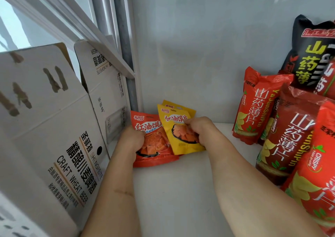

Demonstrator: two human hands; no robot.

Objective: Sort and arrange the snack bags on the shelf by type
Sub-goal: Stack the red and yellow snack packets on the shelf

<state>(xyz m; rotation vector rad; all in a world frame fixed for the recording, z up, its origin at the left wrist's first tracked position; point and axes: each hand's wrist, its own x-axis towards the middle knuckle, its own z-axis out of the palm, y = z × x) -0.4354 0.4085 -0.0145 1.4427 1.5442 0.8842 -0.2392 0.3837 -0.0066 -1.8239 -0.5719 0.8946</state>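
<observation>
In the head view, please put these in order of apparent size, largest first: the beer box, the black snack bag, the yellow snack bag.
1. Beer box, clearly largest, though it is nearest the camera.
2. Black snack bag, partly cut off by the frame edge and hidden by red bags.
3. Yellow snack bag, smallest, partly hidden by the right hand.

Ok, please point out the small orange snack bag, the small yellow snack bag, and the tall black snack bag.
small orange snack bag (147, 126): head view, on its upper printed front.
small yellow snack bag (183, 145): head view, on its lower front.
tall black snack bag (308, 55): head view, on its yellow lettering.
</observation>
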